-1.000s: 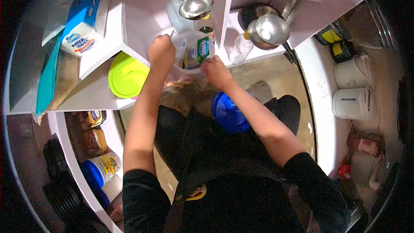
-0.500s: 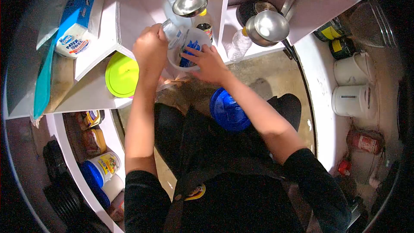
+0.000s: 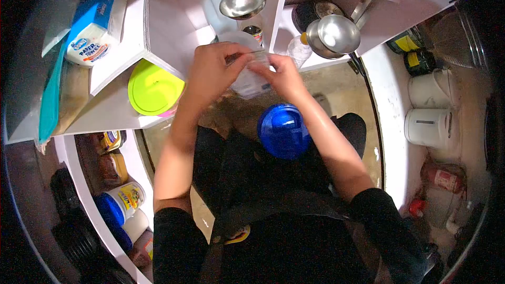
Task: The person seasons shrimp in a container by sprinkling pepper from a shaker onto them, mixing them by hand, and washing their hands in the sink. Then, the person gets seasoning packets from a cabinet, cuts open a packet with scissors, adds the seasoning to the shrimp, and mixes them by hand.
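Observation:
My left hand (image 3: 216, 71) and my right hand (image 3: 284, 75) meet in front of me, fingers pinched on the top of a clear plastic bag (image 3: 258, 59). Motion blurs the bag, and its contents cannot be made out. Just behind the fingers shows the rim of a whitish translucent tub (image 3: 236, 37); the hands hide most of it. A round blue lid (image 3: 284, 131) lies by my lap, below my right hand.
Steel ladles (image 3: 243, 2) hang at the shelf, near bottles (image 3: 300, 50). To the left are a paper towel pack (image 3: 89, 47) and a lime-green lid (image 3: 156, 87). Jars and a blue-lidded tub (image 3: 129, 200) line the lower left shelf; white containers (image 3: 428, 126) stand right.
My right hand has come out of the tub and joined my left hand at the clear bag. The left hand has moved right. The blue packet in the tub is now hidden.

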Demonstrator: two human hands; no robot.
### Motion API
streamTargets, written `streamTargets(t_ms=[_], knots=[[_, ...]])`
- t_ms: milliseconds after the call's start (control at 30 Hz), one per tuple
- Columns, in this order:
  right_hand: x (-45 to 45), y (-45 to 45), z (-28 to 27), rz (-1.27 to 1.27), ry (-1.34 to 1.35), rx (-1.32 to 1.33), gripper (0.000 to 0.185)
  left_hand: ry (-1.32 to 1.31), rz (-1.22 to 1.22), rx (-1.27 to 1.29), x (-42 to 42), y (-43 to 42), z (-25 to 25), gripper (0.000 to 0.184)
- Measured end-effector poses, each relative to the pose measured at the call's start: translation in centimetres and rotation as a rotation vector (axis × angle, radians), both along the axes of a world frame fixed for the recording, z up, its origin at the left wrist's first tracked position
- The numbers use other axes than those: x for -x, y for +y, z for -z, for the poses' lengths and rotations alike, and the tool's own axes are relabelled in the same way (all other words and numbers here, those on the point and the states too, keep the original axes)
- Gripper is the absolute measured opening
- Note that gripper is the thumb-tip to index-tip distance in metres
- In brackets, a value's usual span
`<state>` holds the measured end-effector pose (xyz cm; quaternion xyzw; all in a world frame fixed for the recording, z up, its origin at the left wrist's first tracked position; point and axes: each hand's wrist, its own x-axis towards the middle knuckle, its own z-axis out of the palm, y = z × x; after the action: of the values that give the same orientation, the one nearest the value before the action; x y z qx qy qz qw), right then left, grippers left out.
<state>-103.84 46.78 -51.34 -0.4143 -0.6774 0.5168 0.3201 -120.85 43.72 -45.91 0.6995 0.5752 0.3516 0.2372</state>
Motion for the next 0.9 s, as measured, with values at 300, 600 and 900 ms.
streamTargets(t_ms=[300,600,900], knots=[[-7.3,-3.1,5.0,0.148,0.017,-0.131,0.020,0.315,0.123,0.477,0.3,10.2,17.2,0.029],[-7.9,-3.1,3.0,-0.218,-0.121,-0.260,0.019,0.508,-0.017,0.323,-0.5,10.1,25.4,0.023],[-5.5,2.1,5.0,-0.525,-0.351,-0.500,0.026,0.171,-0.125,0.465,-1.6,6.4,30.2,0.028]])
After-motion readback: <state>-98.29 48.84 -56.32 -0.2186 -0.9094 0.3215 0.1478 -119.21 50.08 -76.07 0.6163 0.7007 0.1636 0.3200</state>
